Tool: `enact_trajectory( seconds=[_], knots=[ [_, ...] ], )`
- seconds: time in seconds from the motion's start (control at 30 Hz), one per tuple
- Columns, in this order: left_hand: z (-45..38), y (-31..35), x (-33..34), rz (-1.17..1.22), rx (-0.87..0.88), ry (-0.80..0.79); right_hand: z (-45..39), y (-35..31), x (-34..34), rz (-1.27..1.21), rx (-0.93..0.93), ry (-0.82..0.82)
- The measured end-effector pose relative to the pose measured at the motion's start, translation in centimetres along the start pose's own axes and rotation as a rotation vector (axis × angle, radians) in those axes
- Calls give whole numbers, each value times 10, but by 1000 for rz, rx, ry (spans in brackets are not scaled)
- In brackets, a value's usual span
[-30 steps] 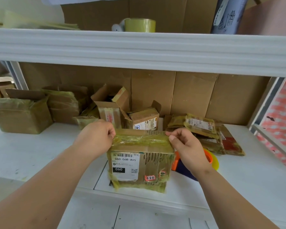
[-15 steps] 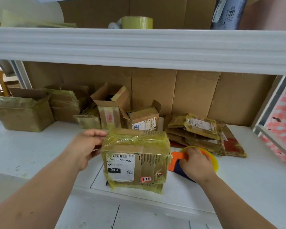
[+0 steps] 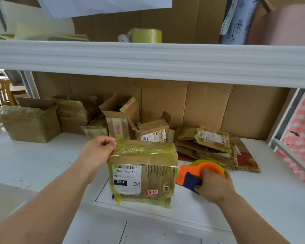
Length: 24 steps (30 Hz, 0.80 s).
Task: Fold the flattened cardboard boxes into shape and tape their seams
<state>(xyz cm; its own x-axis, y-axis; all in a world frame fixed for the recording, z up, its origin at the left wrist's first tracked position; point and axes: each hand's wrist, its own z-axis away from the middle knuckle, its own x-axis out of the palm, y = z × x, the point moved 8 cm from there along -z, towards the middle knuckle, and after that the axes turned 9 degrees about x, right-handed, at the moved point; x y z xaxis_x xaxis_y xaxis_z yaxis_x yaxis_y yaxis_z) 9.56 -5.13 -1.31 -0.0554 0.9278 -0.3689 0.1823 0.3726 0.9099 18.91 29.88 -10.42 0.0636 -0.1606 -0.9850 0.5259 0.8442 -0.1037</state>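
A folded cardboard box (image 3: 144, 173) wrapped in yellowish tape, with a white barcode label, stands near the front edge of the white shelf (image 3: 33, 164). My left hand (image 3: 97, 154) holds its upper left corner, fingers curled against the taped top edge. To the right of the box, my right hand (image 3: 213, 185) grips an orange and blue tape dispenser (image 3: 194, 175) with a yellow tape roll, resting on the shelf. A pile of flattened cardboard boxes (image 3: 211, 147) lies behind the dispenser.
Several assembled and open boxes (image 3: 30, 120) stand at the back left and centre. A cardboard sheet (image 3: 201, 106) lines the rear wall. The upper shelf (image 3: 148, 57) overhangs, carrying a tape roll (image 3: 146, 36). A wooden chair (image 3: 0, 94) shows at far left.
My right hand left the box's top right edge, dropped to the dispenser and now grips it. My left hand slid from the top to the box's upper left corner.
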Motion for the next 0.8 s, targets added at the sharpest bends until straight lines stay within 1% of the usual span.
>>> enact_trajectory(
  seconds=[0.07, 0.13, 0.27, 0.33, 0.4, 0.47, 0.53, 0.67, 0.8],
  knots=[
    [3, 2, -3, -11, 16, 29, 2, 6, -5, -63, -2, 63],
    [6, 8, -6, -8, 35, 67, 3, 13, -14, -191, 6, 120],
    [11, 34, -13, -37, 165, 146, 18, 25, -42, -594, 18, 202],
    [13, 53, -10, -39, 231, 113, 33, 24, -59, -862, 0, 227],
    [15, 69, -3, -52, 281, 41, 51, 22, -75, -1093, -33, 249],
    [18, 85, 6, -64, 332, -48, 66, 19, -90, -1208, -56, 286],
    [23, 99, 16, -26, 357, -160, 80, 13, -103, -1222, -97, 329],
    [40, 130, 37, 2, 438, -398, 108, -6, -124, -1042, -251, 419],
    [52, 147, 50, 49, 507, -551, 127, -21, -133, -920, -334, 470]
  ],
)
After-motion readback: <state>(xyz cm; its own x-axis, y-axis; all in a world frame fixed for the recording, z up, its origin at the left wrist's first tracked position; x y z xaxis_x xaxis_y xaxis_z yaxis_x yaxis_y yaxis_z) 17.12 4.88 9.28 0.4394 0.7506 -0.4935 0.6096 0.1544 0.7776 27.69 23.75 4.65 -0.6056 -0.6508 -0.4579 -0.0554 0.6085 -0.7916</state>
